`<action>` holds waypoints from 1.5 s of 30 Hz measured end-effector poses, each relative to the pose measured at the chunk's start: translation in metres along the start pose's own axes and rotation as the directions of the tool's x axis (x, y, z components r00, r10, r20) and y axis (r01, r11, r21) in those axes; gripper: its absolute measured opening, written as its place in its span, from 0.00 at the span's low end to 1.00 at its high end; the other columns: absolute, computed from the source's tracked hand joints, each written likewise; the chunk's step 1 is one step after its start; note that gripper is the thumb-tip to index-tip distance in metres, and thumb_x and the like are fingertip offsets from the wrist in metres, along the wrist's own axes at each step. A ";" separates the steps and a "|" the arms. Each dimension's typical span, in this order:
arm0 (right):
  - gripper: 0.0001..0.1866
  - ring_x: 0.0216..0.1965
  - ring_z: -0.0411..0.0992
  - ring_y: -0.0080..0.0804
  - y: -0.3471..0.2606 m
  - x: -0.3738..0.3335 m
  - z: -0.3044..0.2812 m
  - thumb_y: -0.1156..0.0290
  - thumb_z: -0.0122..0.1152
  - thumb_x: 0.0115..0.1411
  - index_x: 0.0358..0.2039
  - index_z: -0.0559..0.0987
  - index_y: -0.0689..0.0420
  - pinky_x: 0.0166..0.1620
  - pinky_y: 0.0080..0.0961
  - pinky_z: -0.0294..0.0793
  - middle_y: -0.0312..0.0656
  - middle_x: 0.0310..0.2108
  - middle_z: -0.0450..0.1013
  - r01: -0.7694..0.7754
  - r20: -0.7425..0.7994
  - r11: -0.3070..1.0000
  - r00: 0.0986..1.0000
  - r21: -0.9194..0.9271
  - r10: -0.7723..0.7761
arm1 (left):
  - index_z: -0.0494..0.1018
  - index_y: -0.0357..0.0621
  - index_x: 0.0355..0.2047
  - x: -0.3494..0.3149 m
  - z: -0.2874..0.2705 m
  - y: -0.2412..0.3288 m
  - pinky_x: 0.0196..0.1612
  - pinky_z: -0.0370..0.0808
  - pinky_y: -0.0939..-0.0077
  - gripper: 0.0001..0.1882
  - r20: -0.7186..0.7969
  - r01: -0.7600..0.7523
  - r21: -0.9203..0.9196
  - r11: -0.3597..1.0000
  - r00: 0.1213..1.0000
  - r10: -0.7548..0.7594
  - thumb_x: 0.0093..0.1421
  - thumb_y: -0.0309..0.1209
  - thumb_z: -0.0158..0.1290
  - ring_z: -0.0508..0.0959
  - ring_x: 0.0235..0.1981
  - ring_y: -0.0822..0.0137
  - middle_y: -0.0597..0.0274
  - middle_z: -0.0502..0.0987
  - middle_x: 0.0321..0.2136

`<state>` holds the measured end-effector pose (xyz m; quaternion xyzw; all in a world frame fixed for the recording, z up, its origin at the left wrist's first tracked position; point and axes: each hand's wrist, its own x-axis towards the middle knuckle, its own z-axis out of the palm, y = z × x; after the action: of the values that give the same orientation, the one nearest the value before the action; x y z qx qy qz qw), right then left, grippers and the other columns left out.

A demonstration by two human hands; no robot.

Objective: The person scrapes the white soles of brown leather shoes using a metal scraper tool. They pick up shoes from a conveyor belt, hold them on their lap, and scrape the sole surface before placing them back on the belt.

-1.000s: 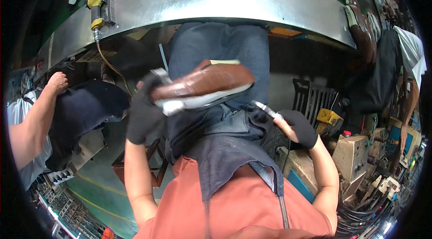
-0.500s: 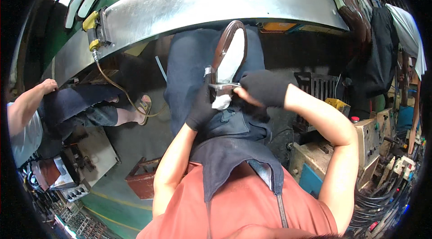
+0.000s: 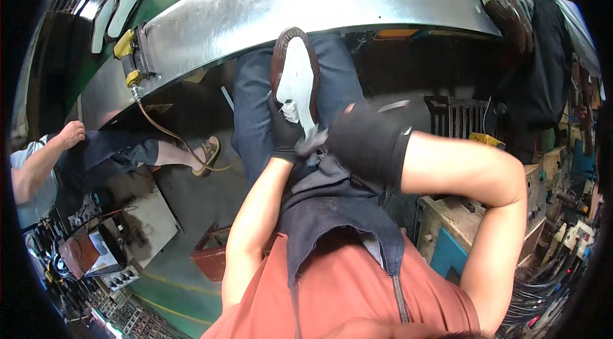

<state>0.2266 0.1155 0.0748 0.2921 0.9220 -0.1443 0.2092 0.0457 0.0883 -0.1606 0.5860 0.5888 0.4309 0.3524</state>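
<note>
Evidently, the left hand (image 3: 285, 134) clamps its fingers on the shoe (image 3: 295, 70) toward the rear, sole up over the lap (image 3: 337, 74). Likely light, stiff and perhaps slippery, it suits a grip round its narrow middle. Then a blurred tool (image 3: 311, 142), the right hand (image 3: 363, 139) closed round it, fingers mostly hidden.

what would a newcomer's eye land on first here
Most likely the brown shoe at the centre, its white sole turned up over the lap, held in the black-gloved left grip. Close by its heel, the right grip, also gloved, has a motion-blurred tool. The yellow gun stands out too, at the left part of the shiny bench.
</note>
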 end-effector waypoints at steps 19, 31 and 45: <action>0.26 0.26 0.76 0.53 0.045 0.016 0.074 0.52 0.49 0.67 0.26 0.79 0.63 0.30 0.42 0.75 0.55 0.23 0.75 -0.096 -0.378 0.833 0.858 0.544 0.346 | 0.60 0.44 0.63 0.023 -0.007 0.051 0.55 0.71 0.68 0.28 0.410 0.533 -0.740 0.410 0.841 -0.353 0.73 0.50 0.36 0.74 0.53 0.63 0.56 0.71 0.55; 0.24 0.26 0.77 0.50 0.022 0.010 0.015 0.49 0.53 0.64 0.29 0.79 0.59 0.32 0.41 0.76 0.51 0.23 0.76 0.421 -0.605 0.868 0.773 0.262 -0.192 | 0.53 0.40 0.65 0.029 -0.039 0.076 0.58 0.69 0.65 0.43 0.445 0.151 -0.260 0.954 0.895 -0.020 0.54 0.30 0.65 0.71 0.55 0.61 0.53 0.67 0.57; 0.18 0.25 0.69 0.50 0.036 -0.006 0.053 0.60 0.54 0.67 0.27 0.75 0.62 0.32 0.36 0.69 0.52 0.22 0.71 0.249 -0.543 0.644 0.781 0.724 0.309 | 0.70 0.39 0.52 0.033 -0.016 0.052 0.50 0.73 0.73 0.17 0.311 0.266 -0.456 0.849 0.942 -0.128 0.71 0.37 0.44 0.75 0.45 0.69 0.60 0.76 0.45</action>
<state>0.2683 0.1201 0.0266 0.3989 0.7814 -0.4104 -0.2487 0.0486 0.1164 -0.1041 0.4658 0.4637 0.4440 0.6090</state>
